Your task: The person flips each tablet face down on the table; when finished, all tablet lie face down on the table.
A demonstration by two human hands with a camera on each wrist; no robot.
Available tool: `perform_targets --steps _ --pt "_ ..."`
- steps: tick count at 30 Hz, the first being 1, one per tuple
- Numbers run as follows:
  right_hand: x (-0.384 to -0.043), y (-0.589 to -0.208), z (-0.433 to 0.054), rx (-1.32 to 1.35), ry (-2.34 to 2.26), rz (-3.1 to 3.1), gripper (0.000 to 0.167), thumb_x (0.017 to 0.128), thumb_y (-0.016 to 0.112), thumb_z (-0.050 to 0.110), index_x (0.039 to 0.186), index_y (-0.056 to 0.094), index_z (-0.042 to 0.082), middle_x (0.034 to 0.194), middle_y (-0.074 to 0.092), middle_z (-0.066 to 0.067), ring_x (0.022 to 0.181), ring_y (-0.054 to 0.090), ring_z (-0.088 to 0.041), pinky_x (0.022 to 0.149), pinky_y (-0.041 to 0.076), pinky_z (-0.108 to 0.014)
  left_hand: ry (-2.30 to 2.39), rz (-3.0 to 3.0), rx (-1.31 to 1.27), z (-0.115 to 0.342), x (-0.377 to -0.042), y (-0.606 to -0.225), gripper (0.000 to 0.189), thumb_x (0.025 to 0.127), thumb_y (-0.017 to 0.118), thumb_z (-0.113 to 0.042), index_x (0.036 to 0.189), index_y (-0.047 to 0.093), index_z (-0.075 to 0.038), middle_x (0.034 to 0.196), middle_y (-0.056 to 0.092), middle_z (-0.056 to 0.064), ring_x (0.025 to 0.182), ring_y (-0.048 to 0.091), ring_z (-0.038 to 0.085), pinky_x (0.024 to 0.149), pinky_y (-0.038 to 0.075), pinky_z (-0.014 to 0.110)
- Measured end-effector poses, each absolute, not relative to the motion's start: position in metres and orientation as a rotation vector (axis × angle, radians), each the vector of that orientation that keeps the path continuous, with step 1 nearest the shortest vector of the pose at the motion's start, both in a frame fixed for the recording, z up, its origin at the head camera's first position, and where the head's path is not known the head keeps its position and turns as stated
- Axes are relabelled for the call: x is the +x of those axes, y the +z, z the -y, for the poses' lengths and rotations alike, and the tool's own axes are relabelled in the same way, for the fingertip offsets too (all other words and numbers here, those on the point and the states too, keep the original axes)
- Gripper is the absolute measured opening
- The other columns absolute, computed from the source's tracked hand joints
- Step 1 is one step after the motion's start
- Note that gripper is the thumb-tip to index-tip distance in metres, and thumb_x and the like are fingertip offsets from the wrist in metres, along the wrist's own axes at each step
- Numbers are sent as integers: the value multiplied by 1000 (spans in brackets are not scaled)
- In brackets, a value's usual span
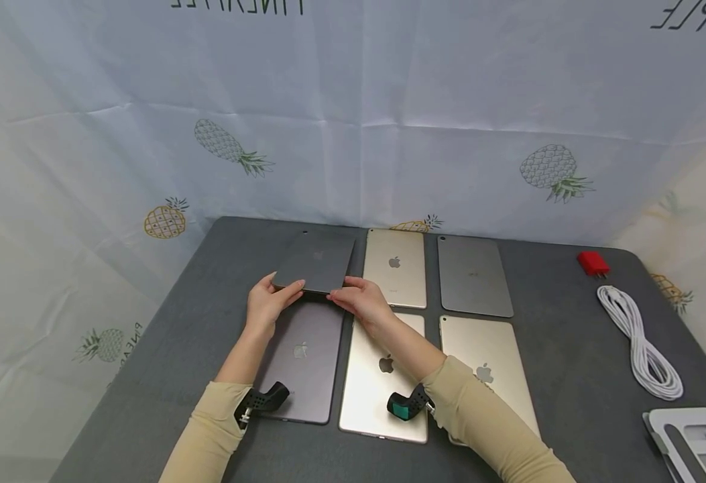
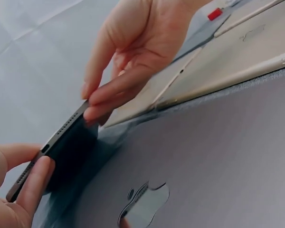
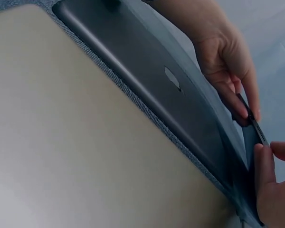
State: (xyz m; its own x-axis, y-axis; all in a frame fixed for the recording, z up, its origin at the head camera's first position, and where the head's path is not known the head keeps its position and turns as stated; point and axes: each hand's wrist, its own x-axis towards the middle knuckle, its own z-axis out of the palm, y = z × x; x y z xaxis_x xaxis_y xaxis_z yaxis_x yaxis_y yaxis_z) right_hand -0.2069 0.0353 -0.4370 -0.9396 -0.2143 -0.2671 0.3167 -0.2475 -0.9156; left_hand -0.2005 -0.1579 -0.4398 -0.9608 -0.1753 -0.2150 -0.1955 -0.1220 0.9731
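Observation:
A dark grey tablet (image 1: 316, 260) is gripped at its near edge by both hands, back side up. The left hand (image 1: 266, 307) pinches its near left corner between thumb and fingers. At the near right corner, the right hand (image 1: 363, 302) pinches it the same way. In the left wrist view, the held tablet's edge (image 2: 66, 124) shows a port and speaker holes, raised off the table. Whether its far edge touches the table cannot be told. Just below the hands lies a larger purple-grey tablet (image 1: 304, 355), logo up. A gold tablet (image 1: 383, 396) lies under the right forearm.
Beyond the right hand lie a smaller gold tablet (image 1: 395, 268) and a grey tablet (image 1: 475, 275); another gold tablet (image 1: 491, 362) is partly under the right sleeve. At the right are a red charger plug (image 1: 593, 263), a coiled white cable (image 1: 639, 342) and a white-grey stand (image 1: 693, 439).

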Motion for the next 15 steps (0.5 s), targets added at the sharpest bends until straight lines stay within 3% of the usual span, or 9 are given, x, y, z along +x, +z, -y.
perform_targets --steps 2,4,8,11,15 --pt "-208 -439 -36 90 -2188 -1773 64 88 63 -8 144 33 -11 113 64 -30 93 69 -21 89 53 -32 2214 -2124 -429 162 -199 -440 85 88 72 -4 154 19 -3 128 49 24 85 69 8 90 52 30" --pt "-209 -440 -38 70 -2082 -1927 67 86 69 -3 144 36 -7 108 67 -24 89 68 -18 87 54 -32 2119 -2179 -411 167 -198 -439 83 88 72 -8 154 23 -3 139 42 24 100 67 16 99 46 36" --pt "-214 -439 -45 25 -1789 -2254 73 82 77 11 144 41 -2 105 70 -15 92 66 -19 86 53 -35 1899 -2317 -354 175 -198 -437 80 87 75 -18 152 30 -2 154 28 21 134 42 31 111 32 45" --pt "-218 -438 -49 -45 -1627 -2400 72 82 77 14 143 43 -2 106 71 -14 101 66 -24 93 50 -39 1799 -2392 -300 179 -201 -437 78 86 76 -18 149 35 0 150 35 22 137 36 34 109 34 47" --pt "-222 -439 -51 -147 -1470 -2528 70 83 77 17 142 45 -4 104 72 -12 105 65 -26 98 46 -39 1687 -2482 -230 184 -203 -435 74 84 76 -15 147 40 1 144 43 24 129 45 36 103 41 48"
